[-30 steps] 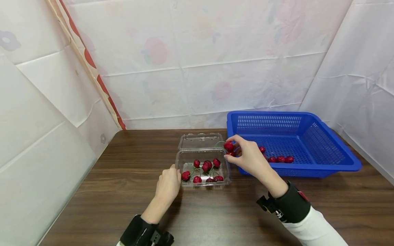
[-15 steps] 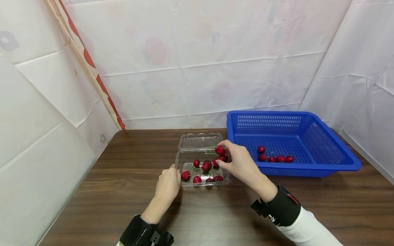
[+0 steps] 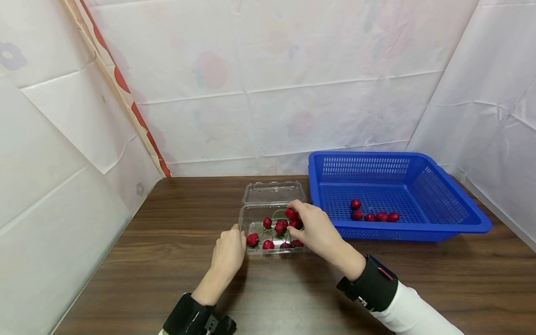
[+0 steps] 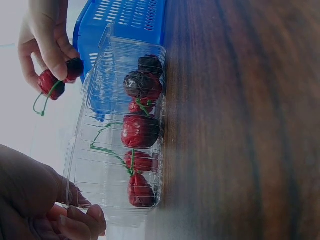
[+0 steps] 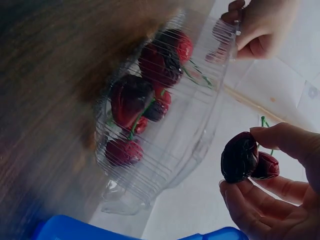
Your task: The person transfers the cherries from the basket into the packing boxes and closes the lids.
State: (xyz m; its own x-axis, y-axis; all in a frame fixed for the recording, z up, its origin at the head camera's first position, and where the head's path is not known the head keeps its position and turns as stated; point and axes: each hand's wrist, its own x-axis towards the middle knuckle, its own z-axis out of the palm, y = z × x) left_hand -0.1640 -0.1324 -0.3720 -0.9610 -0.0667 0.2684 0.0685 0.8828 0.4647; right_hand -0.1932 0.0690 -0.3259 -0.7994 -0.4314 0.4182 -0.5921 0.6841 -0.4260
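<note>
My right hand (image 3: 316, 230) pinches a pair of dark red cherries (image 5: 240, 157) with green stems between thumb and fingertips. It hovers over the right side of a clear plastic clamshell box (image 3: 247, 211), whose lid (image 3: 274, 193) lies folded back behind it. Inside the box rest several red cherries (image 4: 140, 131) with green stems. At the box's left wall my left hand (image 3: 228, 249) grips the rim, its thumb and fingers on both sides of the plastic in the left wrist view. In the head view my right hand hides part of the box's right end.
To the right stands a blue perforated basket (image 3: 418, 227) with several cherries (image 3: 381, 216) along its near side. Both containers sit on a brown wooden table (image 3: 167, 260). White patterned sheets (image 3: 268, 93) hang behind and at the sides.
My right hand has moved left and down with the pinched cherries, from beside the blue basket to over the box. My left hand stays at the box's left rim.
</note>
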